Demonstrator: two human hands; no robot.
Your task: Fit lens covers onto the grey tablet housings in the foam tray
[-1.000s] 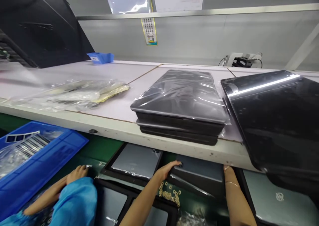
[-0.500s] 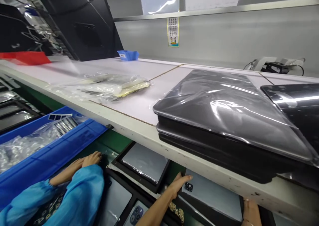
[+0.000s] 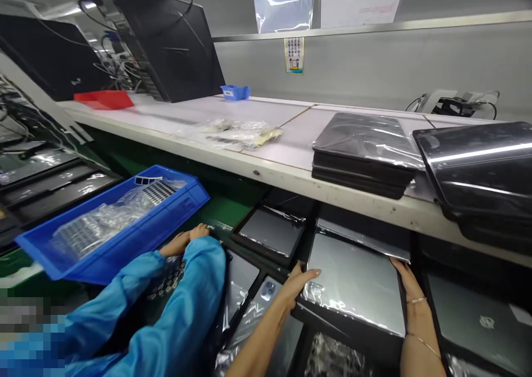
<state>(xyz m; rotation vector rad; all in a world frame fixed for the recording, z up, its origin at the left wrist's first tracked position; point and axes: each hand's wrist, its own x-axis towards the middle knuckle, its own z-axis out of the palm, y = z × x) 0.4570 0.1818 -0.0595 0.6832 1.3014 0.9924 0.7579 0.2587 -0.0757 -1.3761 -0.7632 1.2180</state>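
A flat grey tablet (image 3: 353, 277) in clear film lies between my two hands, its back with the camera bump facing up. My left hand (image 3: 298, 284) grips its left edge, thumb on top. At its far right corner, my right hand (image 3: 406, 280) holds the other edge, its fingers partly hidden beneath. Black foam (image 3: 344, 324) shows below the tablet, and another film-wrapped panel (image 3: 361, 235) lies just behind it. Left of my left hand is a phone-like device (image 3: 266, 294) with a round-lens camera block, under film.
A co-worker's blue sleeves (image 3: 183, 305) and hands lie close on the left. Beyond them stands a blue bin (image 3: 195, 199) of bagged parts. The white shelf edge (image 3: 291, 177) overhangs the far side, carrying stacked black trays (image 3: 361, 169) and plastic bags (image 3: 236, 133).
The view has shifted, showing more of the lower level. Both hands still hold the tablet, which now shows more fully in front of the shelf edge. My right hand is more visible.
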